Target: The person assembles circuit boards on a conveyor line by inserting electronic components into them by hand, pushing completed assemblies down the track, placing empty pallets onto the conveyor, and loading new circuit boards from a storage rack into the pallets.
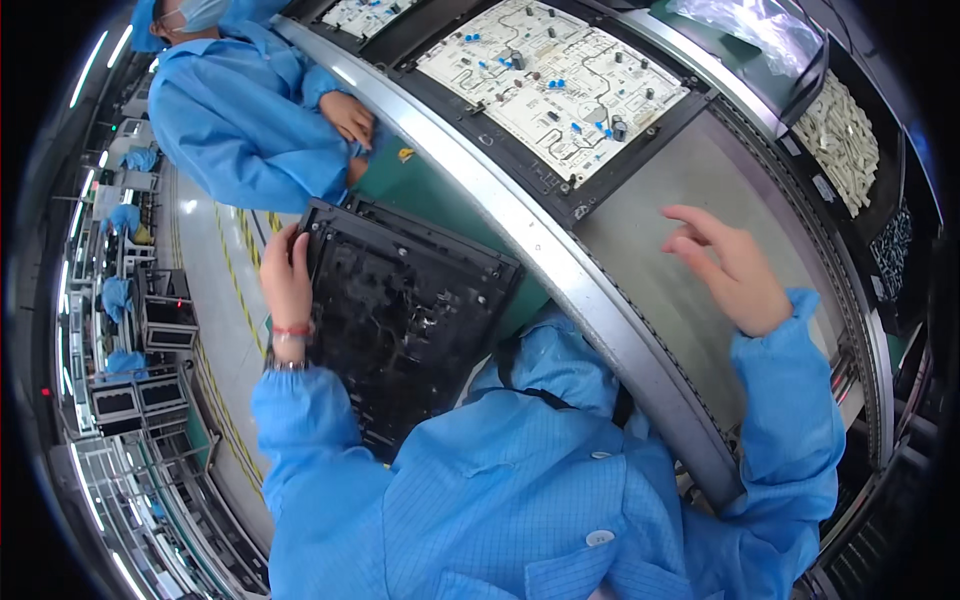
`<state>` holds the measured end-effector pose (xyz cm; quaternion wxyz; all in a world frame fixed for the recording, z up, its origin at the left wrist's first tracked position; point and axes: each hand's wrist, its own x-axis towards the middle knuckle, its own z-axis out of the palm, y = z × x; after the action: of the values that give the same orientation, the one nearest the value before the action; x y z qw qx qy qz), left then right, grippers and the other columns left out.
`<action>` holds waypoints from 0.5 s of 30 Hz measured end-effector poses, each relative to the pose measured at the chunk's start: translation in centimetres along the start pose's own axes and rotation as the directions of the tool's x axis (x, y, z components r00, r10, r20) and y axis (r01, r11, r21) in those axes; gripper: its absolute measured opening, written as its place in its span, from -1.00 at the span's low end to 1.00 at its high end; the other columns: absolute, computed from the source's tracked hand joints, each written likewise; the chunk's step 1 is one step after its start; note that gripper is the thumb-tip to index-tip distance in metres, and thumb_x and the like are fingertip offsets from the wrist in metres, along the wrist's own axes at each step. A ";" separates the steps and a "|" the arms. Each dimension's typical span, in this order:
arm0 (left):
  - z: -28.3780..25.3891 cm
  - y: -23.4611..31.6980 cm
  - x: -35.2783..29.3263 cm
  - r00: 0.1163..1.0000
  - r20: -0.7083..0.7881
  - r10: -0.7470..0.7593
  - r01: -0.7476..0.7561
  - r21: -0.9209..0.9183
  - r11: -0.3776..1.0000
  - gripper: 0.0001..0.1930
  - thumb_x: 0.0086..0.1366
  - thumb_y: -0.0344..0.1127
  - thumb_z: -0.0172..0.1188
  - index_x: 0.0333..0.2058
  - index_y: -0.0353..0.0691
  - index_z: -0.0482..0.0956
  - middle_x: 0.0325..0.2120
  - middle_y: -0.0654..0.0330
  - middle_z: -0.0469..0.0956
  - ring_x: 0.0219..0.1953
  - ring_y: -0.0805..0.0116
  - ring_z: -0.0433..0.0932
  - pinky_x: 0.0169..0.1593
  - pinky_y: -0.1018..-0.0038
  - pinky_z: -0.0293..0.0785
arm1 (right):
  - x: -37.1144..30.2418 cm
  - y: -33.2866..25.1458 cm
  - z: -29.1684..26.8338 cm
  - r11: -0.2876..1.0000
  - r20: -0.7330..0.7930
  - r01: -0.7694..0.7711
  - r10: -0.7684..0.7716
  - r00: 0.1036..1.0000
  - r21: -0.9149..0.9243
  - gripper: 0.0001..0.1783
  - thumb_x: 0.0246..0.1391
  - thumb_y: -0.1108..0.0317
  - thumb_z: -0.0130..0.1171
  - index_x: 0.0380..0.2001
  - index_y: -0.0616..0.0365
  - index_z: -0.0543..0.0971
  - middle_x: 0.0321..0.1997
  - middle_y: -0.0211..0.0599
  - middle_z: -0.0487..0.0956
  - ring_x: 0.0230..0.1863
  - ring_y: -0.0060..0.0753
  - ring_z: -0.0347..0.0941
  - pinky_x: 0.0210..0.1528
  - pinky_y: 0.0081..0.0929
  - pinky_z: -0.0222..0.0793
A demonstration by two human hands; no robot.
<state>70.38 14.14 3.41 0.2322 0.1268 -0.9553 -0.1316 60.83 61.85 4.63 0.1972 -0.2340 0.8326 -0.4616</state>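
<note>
My left hand (287,285) grips the left edge of a black circuit-board carrier (400,320), which stands tilted beside my body, left of the conveyor rail. Its thumb and fingers are round the rim, and part of the grip is hidden. Directly behind this carrier shows the edge of another black frame (440,238). Over the grey conveyor surface hovers my right hand (735,275), holding nothing, its index finger and thumb apart. Farther along the conveyor, a white circuit board (550,85) with blue and black components sits in a black frame (610,170).
A silver rail (500,205) runs diagonally between the conveyor and a green surface (420,195). A co-worker in a blue gown (240,120) stands at the far left. Bins of pale parts (840,140) and small dark parts (890,255) line the right side.
</note>
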 end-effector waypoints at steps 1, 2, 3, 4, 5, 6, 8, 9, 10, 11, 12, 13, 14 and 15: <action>-1.4 2.9 -0.5 0.995 -0.026 0.101 -0.100 0.040 0.994 -0.81 0.23 -0.42 0.11 -0.18 -0.32 0.52 -0.30 -0.03 0.54 -0.24 0.02 0.52 -0.17 0.34 0.42 | 0.1 -0.6 0.6 1.000 -0.006 -0.005 0.005 1.000 -0.008 -0.60 0.21 0.26 -0.02 0.06 0.24 0.37 -0.26 -0.25 0.56 -0.17 -0.43 0.44 -0.07 -0.51 0.31; -3.0 5.8 -1.0 0.978 -0.054 0.203 -0.198 0.089 0.976 -0.80 0.22 -0.45 0.12 -0.17 -0.33 0.51 -0.30 -0.02 0.53 -0.25 0.02 0.51 -0.17 0.35 0.41 | 0.5 -1.3 1.3 0.998 0.024 0.067 -0.066 0.997 -0.012 -0.60 0.21 0.25 -0.02 0.06 0.23 0.38 -0.24 -0.22 0.55 -0.15 -0.37 0.45 -0.06 -0.47 0.32; -3.5 8.2 -1.2 0.959 -0.083 0.270 -0.263 0.087 0.961 -0.79 0.20 -0.49 0.12 -0.17 -0.34 0.51 -0.31 -0.02 0.52 -0.26 0.03 0.51 -0.18 0.36 0.41 | 0.9 -1.9 1.9 0.992 0.045 0.127 -0.126 0.991 -0.023 -0.60 0.21 0.24 -0.02 0.06 0.21 0.38 -0.22 -0.19 0.55 -0.13 -0.31 0.47 -0.04 -0.44 0.33; -4.9 10.7 -1.6 0.936 -0.112 0.334 -0.323 0.106 0.941 -0.78 0.18 -0.53 0.13 -0.17 -0.36 0.51 -0.32 -0.01 0.52 -0.27 0.04 0.51 -0.18 0.37 0.41 | 1.0 -2.8 2.4 0.979 0.031 0.196 -0.195 0.980 -0.059 -0.59 0.21 0.23 -0.02 0.06 0.21 0.38 -0.15 -0.15 0.53 -0.08 -0.23 0.45 -0.01 -0.39 0.32; -5.9 12.7 -1.9 0.920 -0.110 0.377 -0.370 0.073 0.926 -0.77 0.17 -0.56 0.12 -0.16 -0.38 0.51 -0.32 -0.01 0.52 -0.28 0.06 0.51 -0.19 0.38 0.41 | 0.9 -3.4 2.9 0.961 0.015 0.257 -0.257 0.966 -0.102 -0.58 0.20 0.21 -0.01 0.06 0.20 0.38 -0.08 -0.10 0.51 -0.04 -0.16 0.44 0.03 -0.35 0.31; -6.8 14.3 -2.1 0.902 -0.107 0.419 -0.417 0.042 0.908 -0.76 0.15 -0.58 0.11 -0.16 -0.39 0.51 -0.33 -0.02 0.51 -0.30 0.07 0.50 -0.20 0.39 0.41 | 0.7 -4.2 3.5 0.945 0.021 0.310 -0.309 0.951 -0.108 -0.54 0.19 0.18 0.00 0.08 0.21 0.36 -0.01 -0.06 0.46 0.00 -0.12 0.41 0.06 -0.32 0.29; -7.2 16.8 -1.6 0.835 -0.111 0.539 -0.543 -0.003 0.840 -0.73 0.09 -0.58 0.13 -0.17 -0.45 0.51 -0.35 -0.05 0.52 -0.35 0.08 0.50 -0.24 0.36 0.42 | 0.4 -5.3 4.3 0.913 0.070 0.408 -0.407 0.911 -0.011 -0.46 0.17 0.13 0.04 0.11 0.24 0.31 0.09 0.02 0.38 0.07 -0.06 0.36 0.12 -0.28 0.24; -8.3 18.0 -2.0 0.802 -0.124 0.584 -0.591 -0.023 0.806 -0.73 0.09 -0.55 0.16 -0.18 -0.45 0.51 -0.36 -0.05 0.52 -0.36 0.07 0.50 -0.26 0.35 0.42 | 0.0 -6.3 5.0 0.872 0.125 0.478 -0.489 0.863 0.107 -0.42 0.15 0.11 0.06 0.13 0.26 0.29 0.13 0.06 0.34 0.11 -0.04 0.33 0.15 -0.28 0.22; -9.0 19.1 -2.2 0.765 -0.139 0.629 -0.640 -0.048 0.767 -0.72 0.08 -0.51 0.18 -0.19 -0.46 0.52 -0.36 -0.05 0.52 -0.37 0.07 0.49 -0.27 0.34 0.42 | -1.0 -7.3 5.9 0.835 0.106 0.477 -0.519 0.848 0.273 -0.37 0.09 0.12 0.15 0.12 0.28 0.28 0.02 0.05 0.44 0.02 -0.01 0.41 0.07 -0.31 0.28; -9.3 20.3 -2.2 0.731 -0.152 0.665 -0.681 -0.093 0.727 -0.68 0.08 -0.38 0.23 -0.20 -0.46 0.53 -0.36 -0.05 0.52 -0.38 0.07 0.49 -0.29 0.32 0.43 | -2.0 -8.2 5.9 0.864 0.172 0.307 -0.399 0.901 0.399 -0.39 0.06 0.15 0.19 0.08 0.28 0.30 -0.07 0.01 0.49 -0.05 -0.03 0.45 0.00 -0.32 0.32; -9.6 21.3 -2.1 0.699 -0.122 0.705 -0.716 -0.129 0.686 -0.62 0.08 -0.27 0.25 -0.19 -0.45 0.53 -0.35 -0.05 0.52 -0.38 0.07 0.49 -0.31 0.31 0.43 | -3.1 -9.1 5.8 0.857 0.244 0.121 -0.274 0.930 0.501 -0.41 0.03 0.17 0.23 0.05 0.28 0.33 -0.15 -0.03 0.53 -0.12 -0.05 0.50 -0.07 -0.34 0.36; -9.9 21.9 -1.7 0.647 -0.086 0.758 -0.761 -0.135 0.634 -0.62 0.17 -0.24 0.17 -0.19 -0.51 0.51 -0.34 -0.09 0.52 -0.34 0.06 0.49 -0.25 0.29 0.42 | -4.0 -9.2 6.1 0.864 0.217 0.120 -0.254 0.943 0.489 -0.41 0.03 0.17 0.23 0.05 0.28 0.33 -0.15 -0.03 0.53 -0.12 -0.05 0.50 -0.07 -0.34 0.36; -10.2 22.6 -1.5 0.587 -0.053 0.808 -0.806 -0.139 0.576 -0.59 0.26 -0.20 0.10 -0.19 -0.57 0.49 -0.32 -0.14 0.52 -0.30 0.05 0.49 -0.18 0.27 0.41 | -5.0 -8.9 6.5 0.875 0.070 0.227 -0.283 0.957 0.428 -0.44 0.02 0.19 0.24 0.01 0.28 0.35 -0.22 -0.07 0.55 -0.18 -0.08 0.52 -0.14 -0.36 0.38; -11.0 23.2 -1.6 0.573 -0.074 0.816 -0.816 -0.141 0.561 -0.59 0.26 -0.20 0.10 -0.19 -0.57 0.49 -0.32 -0.14 0.52 -0.30 0.05 0.49 -0.18 0.27 0.41 | -5.8 -8.8 6.6 0.878 -0.061 0.332 -0.332 0.941 0.345 -0.48 0.01 0.22 0.25 -0.02 0.27 0.37 -0.30 -0.10 0.57 -0.23 -0.11 0.55 -0.21 -0.38 0.39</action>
<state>72.77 34.16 19.42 0.2760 -0.3478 -0.8919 -0.0853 70.93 56.62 9.61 0.1538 -0.3345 0.6844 -0.6293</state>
